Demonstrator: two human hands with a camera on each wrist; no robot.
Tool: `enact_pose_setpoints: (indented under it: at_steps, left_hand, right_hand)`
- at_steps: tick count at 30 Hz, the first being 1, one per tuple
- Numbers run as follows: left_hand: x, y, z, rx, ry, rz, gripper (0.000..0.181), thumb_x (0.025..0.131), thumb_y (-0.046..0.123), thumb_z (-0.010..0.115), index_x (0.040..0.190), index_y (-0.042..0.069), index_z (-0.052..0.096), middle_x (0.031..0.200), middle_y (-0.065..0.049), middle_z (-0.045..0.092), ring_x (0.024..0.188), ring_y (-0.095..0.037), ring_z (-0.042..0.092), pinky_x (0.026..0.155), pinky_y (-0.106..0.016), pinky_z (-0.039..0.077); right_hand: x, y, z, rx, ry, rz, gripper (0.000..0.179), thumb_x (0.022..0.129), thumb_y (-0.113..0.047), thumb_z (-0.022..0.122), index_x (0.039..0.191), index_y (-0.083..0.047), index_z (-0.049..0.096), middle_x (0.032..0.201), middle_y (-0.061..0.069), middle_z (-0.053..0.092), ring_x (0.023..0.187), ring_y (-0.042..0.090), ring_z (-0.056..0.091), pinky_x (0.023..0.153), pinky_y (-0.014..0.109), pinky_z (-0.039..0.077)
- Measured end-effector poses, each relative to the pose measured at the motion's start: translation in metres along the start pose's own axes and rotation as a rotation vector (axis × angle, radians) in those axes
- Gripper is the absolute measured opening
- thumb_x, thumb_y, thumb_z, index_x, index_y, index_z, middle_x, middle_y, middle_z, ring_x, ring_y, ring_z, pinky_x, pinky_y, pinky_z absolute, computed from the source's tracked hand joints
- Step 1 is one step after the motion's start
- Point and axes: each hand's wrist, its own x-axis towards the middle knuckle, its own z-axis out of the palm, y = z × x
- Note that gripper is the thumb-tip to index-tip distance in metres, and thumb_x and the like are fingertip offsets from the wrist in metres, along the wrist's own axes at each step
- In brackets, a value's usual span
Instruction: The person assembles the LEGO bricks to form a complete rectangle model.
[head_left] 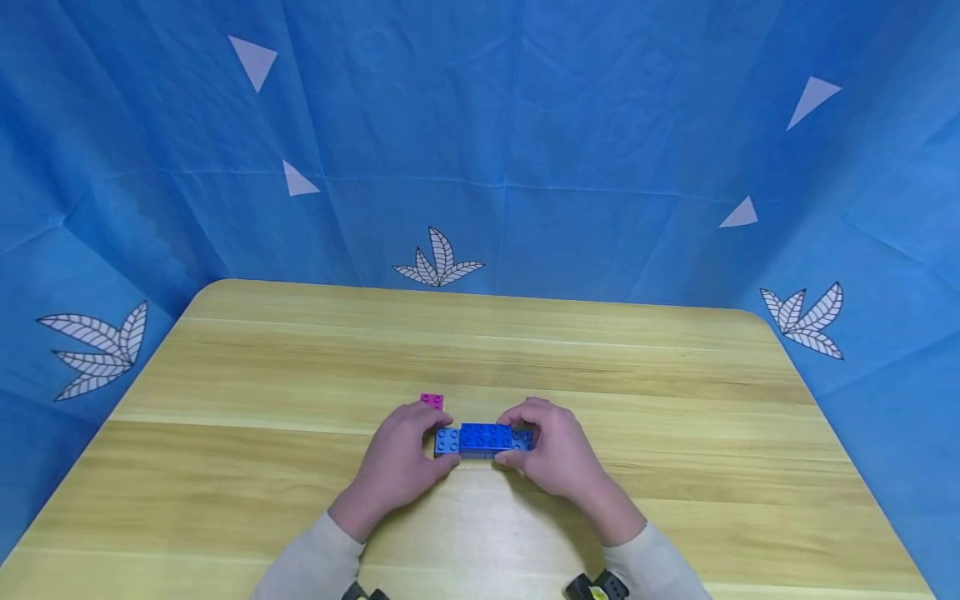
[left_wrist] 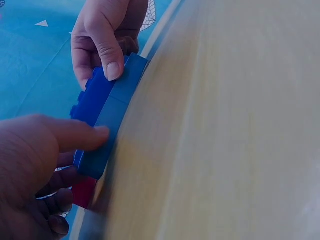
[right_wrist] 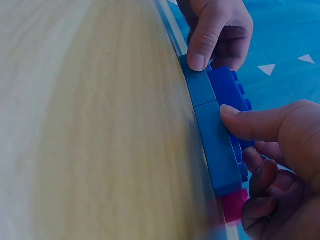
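A dark blue toy building brick (head_left: pixel 486 436) sits across two lighter blue bricks laid end to end, whose studs show at its left (head_left: pixel 447 441) and right. My left hand (head_left: pixel 405 454) pinches the left lighter brick between thumb and fingers. With thumb and fingers my right hand (head_left: pixel 555 448) grips the right end of the stack; in the right wrist view its thumb lies where the dark brick (right_wrist: pixel 227 90) meets the lighter brick (right_wrist: pixel 217 150). A pink brick (head_left: pixel 432 401) lies just beyond my left hand, partly hidden by it.
The bricks rest on a wood-grain table (head_left: pixel 645 375). A blue cloth (head_left: pixel 480 125) with white triangles and leaf prints hangs behind and at the sides. In the right wrist view, a pink brick (right_wrist: pixel 234 206) shows past the end of the stack.
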Motion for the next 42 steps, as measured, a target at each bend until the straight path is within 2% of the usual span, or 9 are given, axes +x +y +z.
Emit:
enact_pose_setpoints:
  at_steps: [11,17,22,31,36,42]
  left_hand:
    - [-0.0007,-0.0013,0.0003,0.006,0.011,-0.002,0.037,0.074,0.026,0.090,0.103,0.010,0.074,0.106,-0.004,0.068,0.106,-0.026,0.061,0.095,-0.044,0.047]
    - [0.0000,0.0010,-0.0012,-0.010,-0.005,-0.038,0.037,0.074,0.025,0.090,0.103,0.010,0.074,0.106,-0.004,0.069,0.107,-0.027,0.061,0.096,-0.046,0.046]
    - [0.0012,0.0014,-0.0011,-0.049,-0.017,-0.075,0.035,0.074,0.022,0.090,0.103,0.010,0.073,0.103,-0.002,0.067,0.102,-0.023,0.061,0.093,-0.043,0.048]
    - [0.0024,0.0020,-0.0011,-0.067,-0.029,-0.094,0.033,0.075,0.020,0.090,0.101,0.011,0.072,0.100,0.001,0.063,0.095,-0.020,0.059,0.089,-0.041,0.049]
    - [0.0025,0.0015,-0.0011,-0.071,-0.041,-0.100,0.032,0.075,0.020,0.090,0.100,0.012,0.072,0.099,0.002,0.062,0.093,-0.019,0.058,0.088,-0.041,0.049]
    - [0.0029,0.0010,-0.0009,-0.070,-0.040,-0.096,0.033,0.074,0.020,0.090,0.100,0.013,0.072,0.098,0.003,0.062,0.094,-0.019,0.058,0.088,-0.041,0.048]
  right_hand:
    - [-0.0014,0.0018,0.0001,0.014,0.012,-0.004,0.036,0.067,-0.012,0.095,0.094,-0.021,0.074,0.089,-0.015,0.063,0.076,0.013,0.055,0.066,0.031,0.046]
    - [-0.0017,0.0015,-0.0002,0.017,0.013,-0.010,0.036,0.067,-0.013,0.095,0.095,-0.021,0.074,0.090,-0.016,0.063,0.075,0.013,0.054,0.065,0.030,0.046]
    - [-0.0011,0.0010,-0.0002,0.017,0.010,-0.013,0.036,0.067,-0.013,0.094,0.096,-0.021,0.074,0.090,-0.015,0.063,0.073,0.014,0.054,0.064,0.030,0.046]
    - [-0.0001,0.0006,-0.0015,-0.003,0.006,-0.006,0.037,0.067,-0.016,0.095,0.097,-0.020,0.075,0.090,-0.014,0.064,0.066,0.013,0.051,0.060,0.029,0.046]
    - [-0.0006,0.0012,-0.0033,-0.006,0.006,-0.016,0.041,0.065,-0.018,0.096,0.100,-0.018,0.075,0.089,-0.013,0.064,0.060,0.010,0.049,0.057,0.028,0.045]
    - [-0.0024,0.0054,-0.0097,0.030,0.022,-0.042,0.050,0.060,-0.018,0.098,0.105,-0.011,0.076,0.093,-0.007,0.068,0.066,0.016,0.055,0.058,0.027,0.046]
